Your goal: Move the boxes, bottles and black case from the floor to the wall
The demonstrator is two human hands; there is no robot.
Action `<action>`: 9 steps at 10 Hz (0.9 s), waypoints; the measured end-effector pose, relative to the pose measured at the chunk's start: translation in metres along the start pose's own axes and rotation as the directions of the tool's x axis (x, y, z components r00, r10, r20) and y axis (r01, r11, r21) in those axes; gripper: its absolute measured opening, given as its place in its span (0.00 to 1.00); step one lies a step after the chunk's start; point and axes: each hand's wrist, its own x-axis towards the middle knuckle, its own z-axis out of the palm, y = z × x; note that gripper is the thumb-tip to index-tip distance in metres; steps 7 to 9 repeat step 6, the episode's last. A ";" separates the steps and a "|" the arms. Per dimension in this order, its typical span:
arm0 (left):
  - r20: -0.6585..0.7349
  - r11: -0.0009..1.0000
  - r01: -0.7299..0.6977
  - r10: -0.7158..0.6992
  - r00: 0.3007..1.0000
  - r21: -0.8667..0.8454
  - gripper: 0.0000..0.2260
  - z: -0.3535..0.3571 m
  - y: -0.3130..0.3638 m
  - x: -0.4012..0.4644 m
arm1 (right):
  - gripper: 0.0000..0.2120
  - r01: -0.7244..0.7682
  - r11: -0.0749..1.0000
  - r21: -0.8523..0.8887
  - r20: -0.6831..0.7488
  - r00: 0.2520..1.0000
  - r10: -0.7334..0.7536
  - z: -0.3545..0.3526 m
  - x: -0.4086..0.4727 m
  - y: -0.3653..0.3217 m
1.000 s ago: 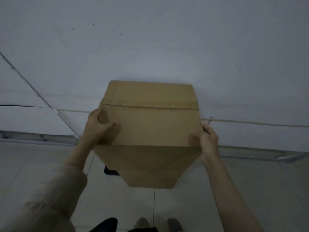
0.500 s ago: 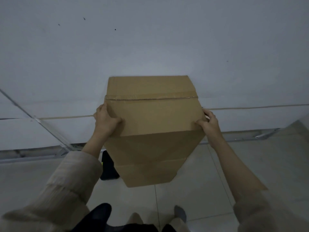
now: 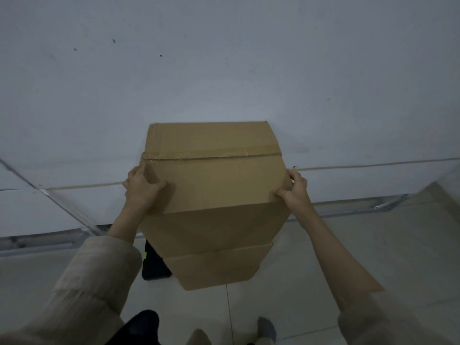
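A large brown cardboard box (image 3: 214, 180) with a taped seam across its top sits stacked on a second cardboard box (image 3: 216, 267) close to the white wall. My left hand (image 3: 142, 185) grips the upper box's left top edge. On the box's right top corner, my right hand (image 3: 293, 190) holds on. A black case (image 3: 154, 265) with a yellow-green mark stands on the floor just left of the lower box, mostly hidden behind the boxes and my left sleeve.
The white wall (image 3: 224, 70) fills the upper view, with a metal track (image 3: 361, 205) along its base. Pale floor tiles (image 3: 373, 257) spread to the right and left. My feet (image 3: 266, 329) show at the bottom edge.
The view has shifted and the box has come lower and nearer the wall, settling over the lower box. Both hands keep their hold on its top edges. More of the black case shows.
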 end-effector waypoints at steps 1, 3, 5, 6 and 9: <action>-0.006 0.996 -0.019 0.019 1.000 0.085 0.34 0.005 0.002 -0.001 | 0.28 -0.006 0.999 -0.047 0.056 0.998 0.008 -0.003 0.005 0.002; 0.001 0.970 0.056 -0.058 0.998 0.238 0.30 0.015 0.013 -0.006 | 0.31 0.125 0.862 -0.491 0.194 0.980 -0.032 0.002 -0.004 -0.005; -0.033 0.945 0.202 -0.201 0.979 0.258 0.24 0.010 0.026 -0.019 | 0.26 0.291 0.635 -0.716 0.386 0.922 0.013 -0.001 0.003 -0.033; -0.116 0.935 0.266 -0.244 0.963 0.235 0.23 -0.004 0.030 -0.030 | 0.23 0.395 0.603 -0.693 0.480 0.877 -0.024 0.002 0.004 -0.057; -0.116 0.935 0.266 -0.244 0.963 0.235 0.23 -0.004 0.030 -0.030 | 0.23 0.395 0.603 -0.693 0.480 0.877 -0.024 0.002 0.004 -0.057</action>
